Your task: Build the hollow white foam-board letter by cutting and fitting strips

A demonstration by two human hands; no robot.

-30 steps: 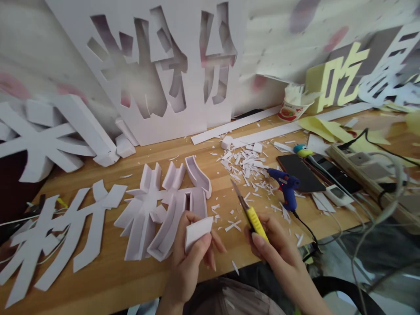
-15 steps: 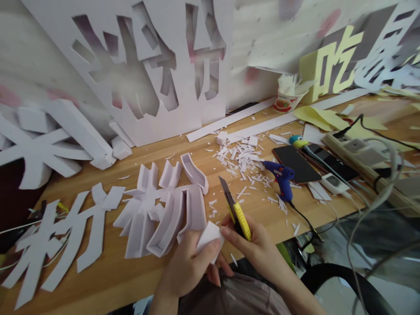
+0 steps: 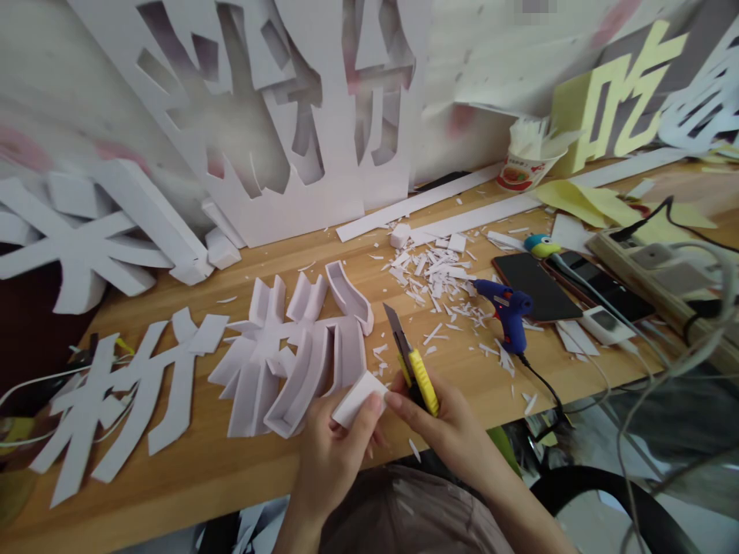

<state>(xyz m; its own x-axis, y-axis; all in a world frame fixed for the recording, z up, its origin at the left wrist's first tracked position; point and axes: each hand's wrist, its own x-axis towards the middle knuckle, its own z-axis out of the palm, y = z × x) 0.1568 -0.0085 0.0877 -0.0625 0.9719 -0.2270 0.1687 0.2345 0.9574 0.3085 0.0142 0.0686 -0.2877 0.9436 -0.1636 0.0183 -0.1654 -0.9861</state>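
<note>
Left hand (image 3: 332,446) pinches small white foam piece (image 3: 359,400), thumb on top, low over the table's (image 3: 208,496) front edge. Right hand (image 3: 444,423) grips yellow cutter (image 3: 424,381), blade out and pointing up and away; right thumb tip is at the piece's right edge.

In the way: white walled character (image 3: 269,338) lies just beyond left hand, its near right part blocked by hand and piece. Flat white character (image 3: 140,385) to the left, cables under it. Scrap pile (image 3: 433,273) sits beyond the cutter, loose slivers spread toward the right hand. Blue glue gun (image 3: 509,312) right of that, nozzle at the pile, cord running to the table's edge. Then dark phone (image 3: 536,286) and power strip (image 3: 640,269), wires crowding the right side. Behind: long white strips (image 3: 421,204), paper cup (image 3: 528,165), cut-out board (image 3: 323,208) standing at wall, yellow character (image 3: 623,104).
</note>
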